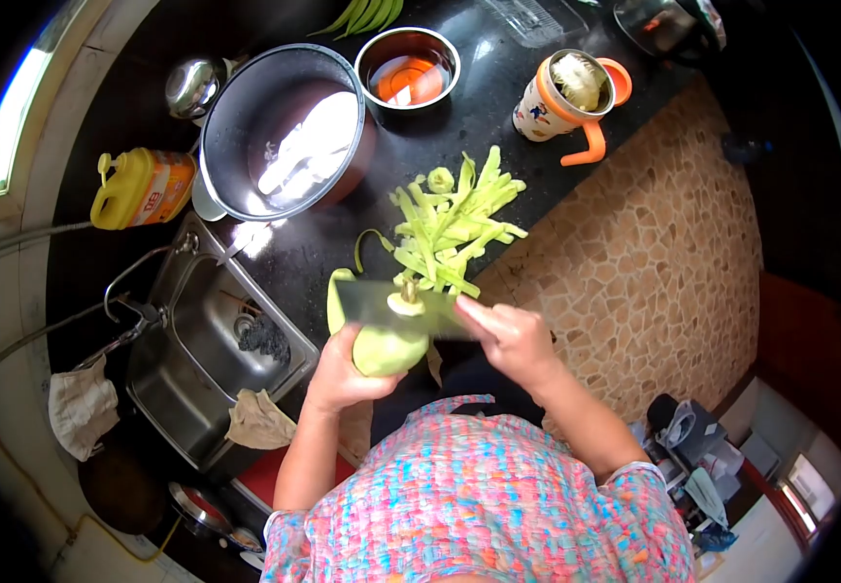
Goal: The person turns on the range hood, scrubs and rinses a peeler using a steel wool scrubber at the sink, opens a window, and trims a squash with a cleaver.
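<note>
My left hand [338,374] is wrapped round a peeled, pale green gourd [388,353], held in front of my body. In my right hand [513,342] is the handle of a broad-bladed kitchen knife [367,305], slightly blurred. Its blade lies across the top of the gourd and hides part of it. A round pale piece with a stem [407,299] shows at the blade. Another smooth light-green piece [336,306] shows beside the blade's left end; I cannot tell whether it is separate. A heap of green peelings [454,223] lies on the counter just beyond the knife.
Beyond the peelings stand a large dark pot [221,146], a metal bowl of reddish liquid [372,73] and an orange-handled cup [537,112]. On the left are a steel sink [178,379] and a yellow bottle [153,189]. The counter's edge [552,199] borders the stone-patterned floor.
</note>
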Demonstrator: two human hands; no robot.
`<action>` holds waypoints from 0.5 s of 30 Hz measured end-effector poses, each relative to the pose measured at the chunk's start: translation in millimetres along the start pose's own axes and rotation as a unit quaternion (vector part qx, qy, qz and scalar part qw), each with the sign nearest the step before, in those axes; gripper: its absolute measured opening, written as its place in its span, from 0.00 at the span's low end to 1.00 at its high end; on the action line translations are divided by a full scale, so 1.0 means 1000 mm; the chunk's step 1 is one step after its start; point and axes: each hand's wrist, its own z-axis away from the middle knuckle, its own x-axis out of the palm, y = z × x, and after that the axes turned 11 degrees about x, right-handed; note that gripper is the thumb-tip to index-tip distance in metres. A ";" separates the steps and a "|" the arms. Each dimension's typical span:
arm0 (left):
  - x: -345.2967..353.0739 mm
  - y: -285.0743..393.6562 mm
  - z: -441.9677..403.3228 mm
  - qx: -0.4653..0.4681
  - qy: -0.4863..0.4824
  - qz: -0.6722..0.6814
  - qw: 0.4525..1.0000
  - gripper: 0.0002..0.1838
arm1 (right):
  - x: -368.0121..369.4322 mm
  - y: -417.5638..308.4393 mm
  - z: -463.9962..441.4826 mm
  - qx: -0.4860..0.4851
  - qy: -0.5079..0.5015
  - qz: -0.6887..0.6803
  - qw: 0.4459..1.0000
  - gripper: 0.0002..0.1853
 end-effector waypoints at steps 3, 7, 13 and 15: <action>-0.004 0.016 -0.012 0.058 0.019 -0.050 0.997 0.40 | 0.013 0.027 -0.006 0.045 -0.014 0.061 0.997 0.20; -0.033 -0.024 -0.015 0.014 0.161 -0.149 0.976 0.39 | 0.026 0.043 -0.016 0.106 0.008 0.044 0.993 0.18; -0.081 -0.080 -0.021 -0.104 0.354 -0.330 0.869 0.38 | 0.029 0.042 -0.031 0.114 0.013 0.034 0.993 0.14; -0.091 -0.102 -0.022 -0.075 0.350 -0.385 0.851 0.39 | 0.026 0.035 -0.037 0.133 -0.019 0.043 0.990 0.14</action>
